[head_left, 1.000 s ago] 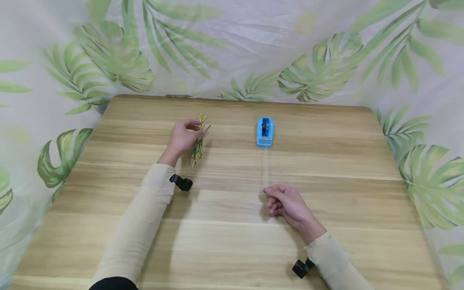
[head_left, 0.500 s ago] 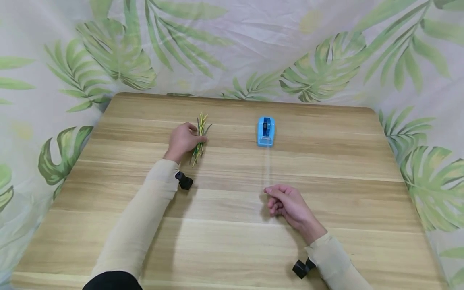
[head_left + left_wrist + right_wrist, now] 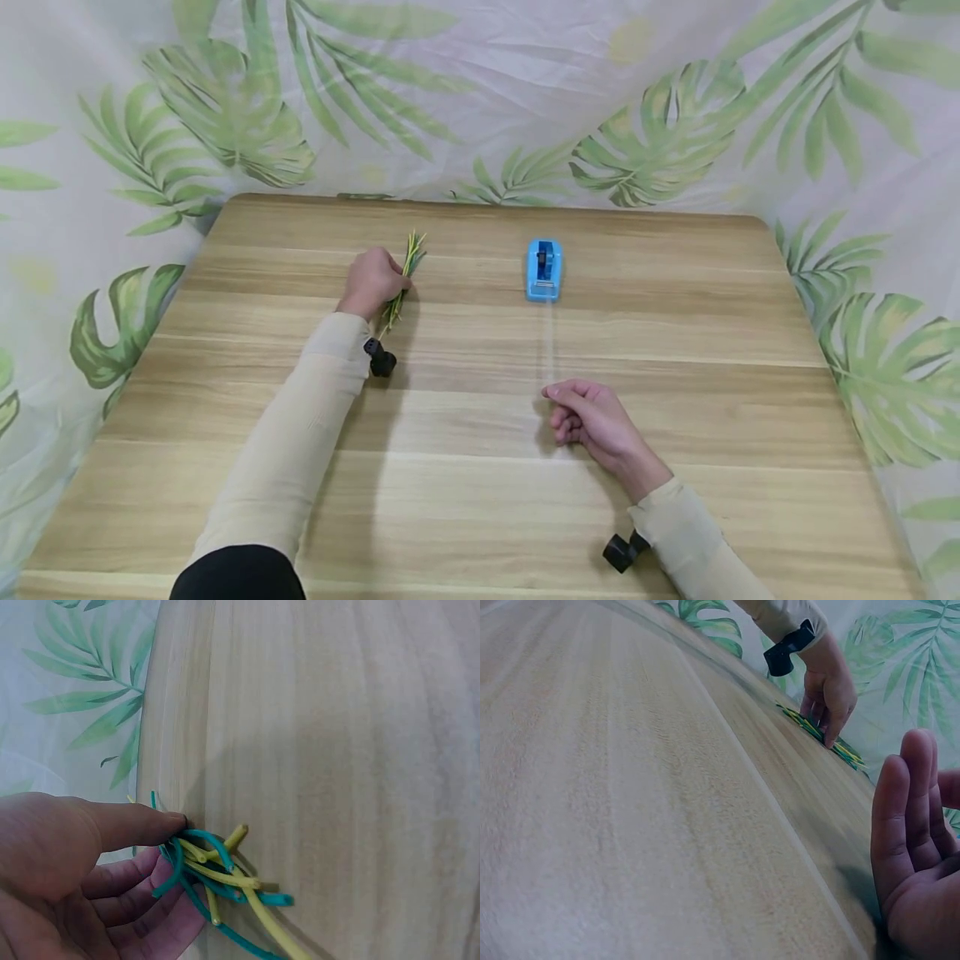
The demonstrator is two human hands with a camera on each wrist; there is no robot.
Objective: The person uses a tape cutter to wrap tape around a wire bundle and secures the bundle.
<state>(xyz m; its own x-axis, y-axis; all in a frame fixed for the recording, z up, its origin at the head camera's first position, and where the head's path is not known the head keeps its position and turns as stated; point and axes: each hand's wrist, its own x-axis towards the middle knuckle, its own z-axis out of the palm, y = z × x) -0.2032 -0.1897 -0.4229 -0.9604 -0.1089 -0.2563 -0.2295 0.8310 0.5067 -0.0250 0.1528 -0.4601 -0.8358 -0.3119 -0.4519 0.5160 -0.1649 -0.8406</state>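
My left hand [image 3: 371, 283] pinches a bundle of short yellow and green wires [image 3: 413, 252] between thumb and fingers, low over the left part of the table. In the left wrist view the loose wire ends [image 3: 247, 885] fan out past the thumb tip. To the right stands a blue tape dispenser [image 3: 533, 279], from which a strip of clear tape [image 3: 549, 342] runs toward me. The free end of that strip is pinched by my right hand [image 3: 596, 421], whose other fingers are curled. In the right wrist view my right hand [image 3: 922, 847] is partly cut off by the frame edge.
Everything is on a wooden table [image 3: 465, 517] with rounded far corners. Behind and beside it hangs a white cloth [image 3: 525, 100] with green leaf prints. A black wrist camera [image 3: 381, 360] sits on the left sleeve, and another camera [image 3: 619, 553] on the right one.
My left hand has shifted a little left with the wires, and the bundle now leans more and looks narrower. My right hand keeps its place on the tape.
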